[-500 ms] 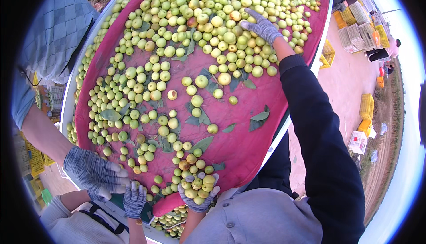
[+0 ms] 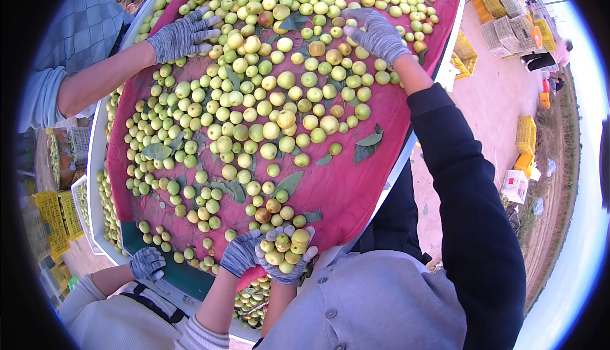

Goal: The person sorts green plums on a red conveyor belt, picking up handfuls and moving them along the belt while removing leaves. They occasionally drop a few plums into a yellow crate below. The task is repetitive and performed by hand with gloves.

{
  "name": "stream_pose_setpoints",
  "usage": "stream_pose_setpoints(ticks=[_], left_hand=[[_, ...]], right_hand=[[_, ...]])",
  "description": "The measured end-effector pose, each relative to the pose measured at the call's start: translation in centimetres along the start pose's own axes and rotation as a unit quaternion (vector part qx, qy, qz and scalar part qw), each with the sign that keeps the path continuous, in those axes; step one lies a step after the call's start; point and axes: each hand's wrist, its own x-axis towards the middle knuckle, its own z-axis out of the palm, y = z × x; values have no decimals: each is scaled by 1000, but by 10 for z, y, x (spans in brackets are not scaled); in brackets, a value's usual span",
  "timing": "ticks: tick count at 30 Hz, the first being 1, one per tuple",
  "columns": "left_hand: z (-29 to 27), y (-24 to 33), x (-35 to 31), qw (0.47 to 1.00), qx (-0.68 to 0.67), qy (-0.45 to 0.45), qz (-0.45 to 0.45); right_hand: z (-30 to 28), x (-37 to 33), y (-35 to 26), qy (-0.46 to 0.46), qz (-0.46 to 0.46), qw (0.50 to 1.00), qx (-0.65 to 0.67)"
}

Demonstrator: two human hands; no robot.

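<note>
Small round yellow-green fruits [image 2: 273, 83], jujubes by the look of them, are spread over a red cloth [image 2: 356, 178] lining a sloping table. Low in the centre, my left hand [image 2: 286, 254], in a grey and white glove, is cupped palm up, its fingers closed around several jujubes [image 2: 279, 248], some marked brown. At the upper right my right hand [image 2: 375, 35], gloved too, reaches out from a black sleeve. It rests against the jujube pile with fingers spread and grips none. A co-worker's gloved hand [image 2: 240, 253] touches my left hand's fingertips.
Another worker's gloved hand [image 2: 181, 35] reaches in from the left. A third gloved hand [image 2: 147, 263] is at the table's lower left edge. Loose leaves [image 2: 368, 140] lie among the fruits. Yellow crates [image 2: 51, 223] stand at left, white and yellow crates [image 2: 515, 185] at right.
Jujubes have spread down over the middle of the cloth. The worker's hand on the left has moved up the table. A co-worker's hand has come to my left hand, which still holds jujubes.
</note>
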Motion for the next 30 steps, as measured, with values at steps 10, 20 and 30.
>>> stream_pose_setpoints(ticks=[10,20,30], left_hand=[[4,-6,17,785,-570,-241,-14],[14,-2,14,820,-510,-248,81],[-19,-4,-17,876,-455,-102,120]], right_hand=[[-8,-51,48,-196,196,955,-105],[67,-73,-94,-231,-13,967,109],[152,32,-142,-84,-7,984,-156]])
